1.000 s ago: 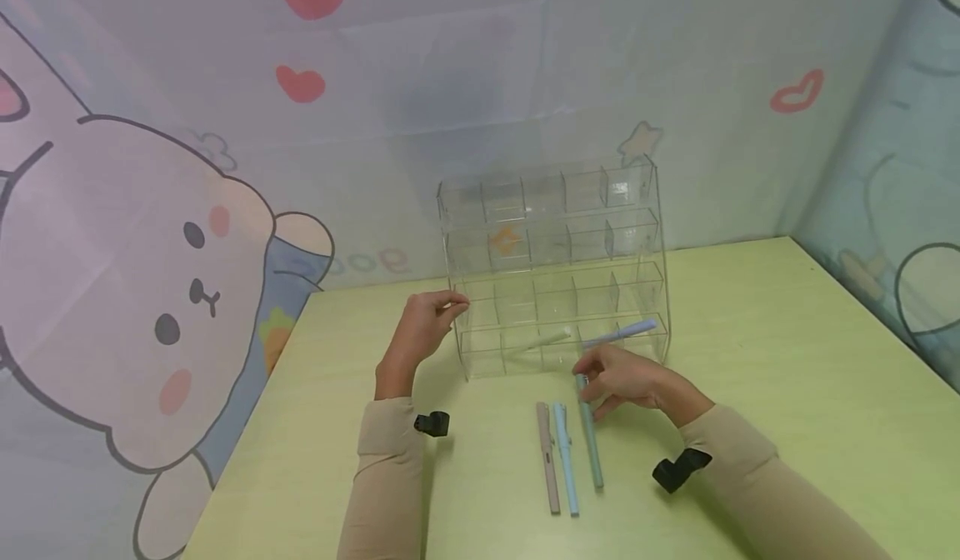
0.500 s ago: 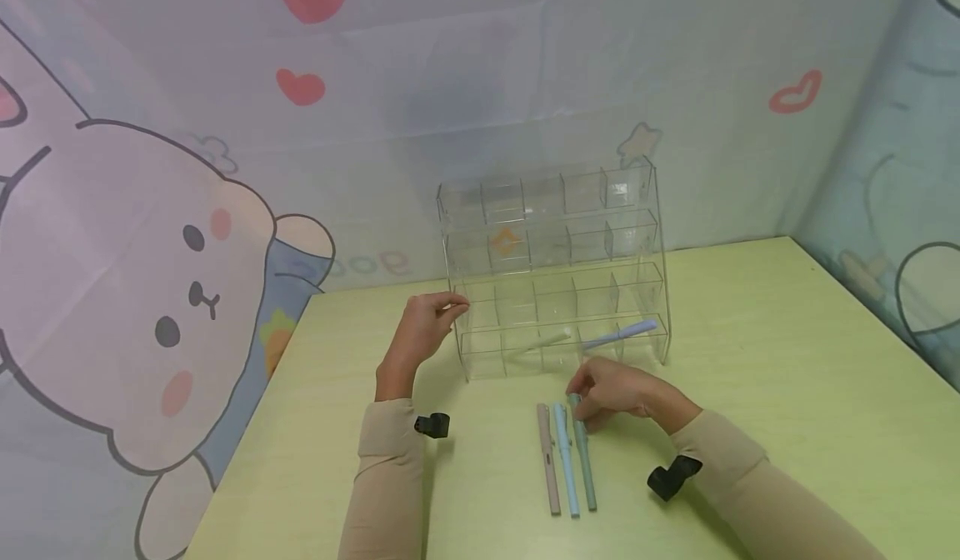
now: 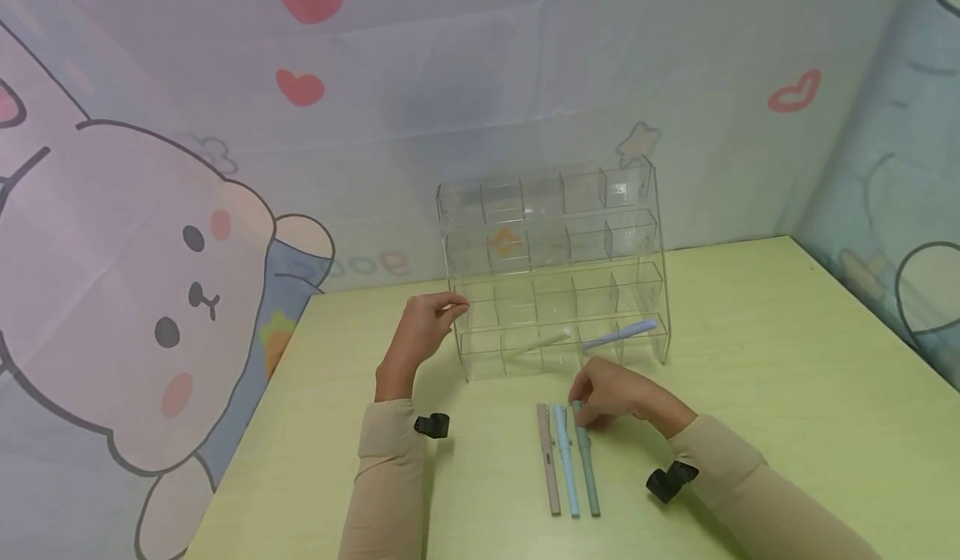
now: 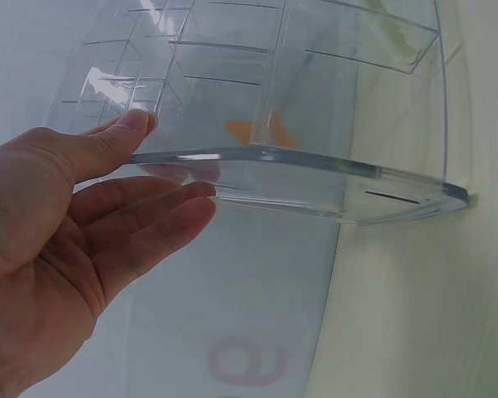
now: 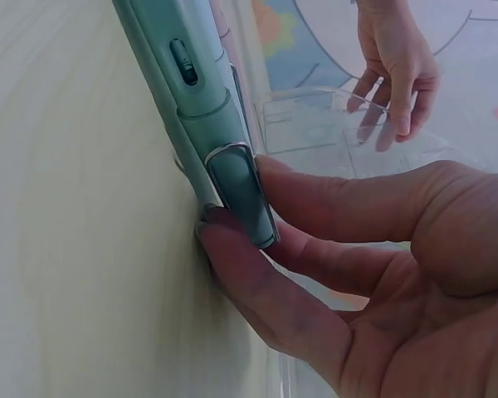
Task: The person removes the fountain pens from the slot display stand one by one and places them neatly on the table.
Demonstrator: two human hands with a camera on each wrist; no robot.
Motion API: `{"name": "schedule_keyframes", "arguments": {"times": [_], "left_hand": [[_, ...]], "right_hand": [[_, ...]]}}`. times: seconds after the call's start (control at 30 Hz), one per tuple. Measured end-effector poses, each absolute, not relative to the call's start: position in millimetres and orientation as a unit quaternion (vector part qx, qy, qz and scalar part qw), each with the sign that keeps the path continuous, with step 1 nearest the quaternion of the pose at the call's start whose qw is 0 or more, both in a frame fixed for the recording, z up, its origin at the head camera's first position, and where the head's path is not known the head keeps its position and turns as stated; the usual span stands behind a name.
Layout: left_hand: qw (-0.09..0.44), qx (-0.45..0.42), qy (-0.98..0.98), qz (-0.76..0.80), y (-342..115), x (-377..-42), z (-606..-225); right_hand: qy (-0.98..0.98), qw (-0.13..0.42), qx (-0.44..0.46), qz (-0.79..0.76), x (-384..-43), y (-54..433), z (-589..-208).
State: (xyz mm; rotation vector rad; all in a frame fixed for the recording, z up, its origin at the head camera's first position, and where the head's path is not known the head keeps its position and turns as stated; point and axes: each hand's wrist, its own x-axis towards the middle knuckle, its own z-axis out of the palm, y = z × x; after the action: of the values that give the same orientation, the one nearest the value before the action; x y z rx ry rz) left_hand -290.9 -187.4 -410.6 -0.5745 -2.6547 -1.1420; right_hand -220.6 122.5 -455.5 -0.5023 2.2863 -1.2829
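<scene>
Green pen [image 3: 586, 460]: on desk [image 3: 750, 335], before clear rack [image 3: 555, 273] near far edge; cap end pinched by right hand [image 3: 617, 390]. Left hand [image 3: 422, 327]: gripping rack's side. Step, apparently: aligning beside light-blue pen [image 3: 567, 464]; next calls for gentle release.

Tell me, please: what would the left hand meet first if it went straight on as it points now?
Most likely the clear rack: the left hand seems to grip its side edge, so no free gap shows ahead. Depth through see-through walls is hard to judge.
</scene>
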Motion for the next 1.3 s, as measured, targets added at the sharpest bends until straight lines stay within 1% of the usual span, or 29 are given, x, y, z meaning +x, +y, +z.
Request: {"name": "schedule_keyframes", "arguments": {"times": [0.43,0.87,1.1,1.3], "left_hand": [[0.095,-0.192,-0.897,-0.386,-188.1,-290.7,-410.5],[0.093,-0.191,-0.896,-0.389,-187.4,-291.8,-411.5],[0.093,-0.193,-0.896,-0.390,-187.2,-289.7,-409.5],[0.087,-0.191,-0.896,-0.391,-186.5,-288.8,-407.5]], "right_hand": [[0.872,0.210,-0.204,-0.391,-214.8,119.0,-450.9],[0.853,0.229,-0.186,-0.431,-215.1,118.9,-452.1],[0.858,0.220,-0.202,-0.418,-216.4,121.0,-452.8],[0.856,0.216,-0.181,-0.433,-215.6,124.5,-444.7]]}}
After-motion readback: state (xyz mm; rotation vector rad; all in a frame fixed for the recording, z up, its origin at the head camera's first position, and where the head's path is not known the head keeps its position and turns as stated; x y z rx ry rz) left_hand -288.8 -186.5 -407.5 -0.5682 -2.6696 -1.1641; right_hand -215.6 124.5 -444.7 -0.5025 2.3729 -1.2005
